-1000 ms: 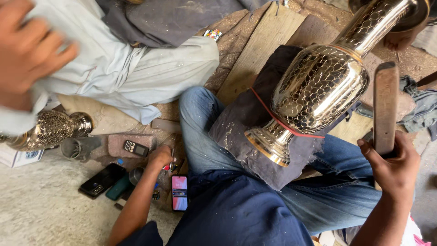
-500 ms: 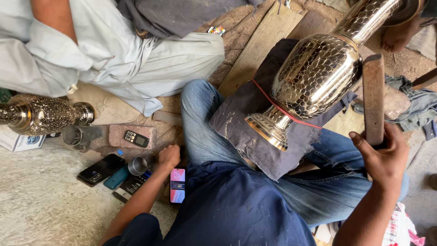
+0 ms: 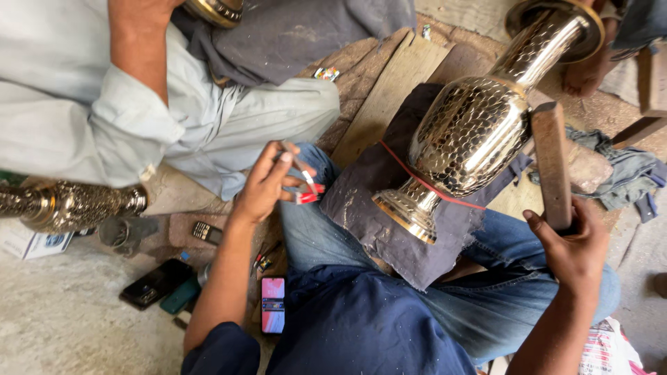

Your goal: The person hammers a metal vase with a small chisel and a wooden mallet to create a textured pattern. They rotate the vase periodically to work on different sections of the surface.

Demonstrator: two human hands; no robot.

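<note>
Left hand [image 3: 267, 184] pinches a small red-tipped tool [image 3: 300, 177], right hand [image 3: 573, 243] grips the wooden mallet [image 3: 551, 163] (best struck squarely) beside the brass vase [image 3: 465, 135].

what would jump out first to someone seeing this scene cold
A large hammered brass vase lies tilted on a dark cloth across the person's lap. The right hand grips a wooden block beside it; the left hand holds a small red-tipped tool.
</note>
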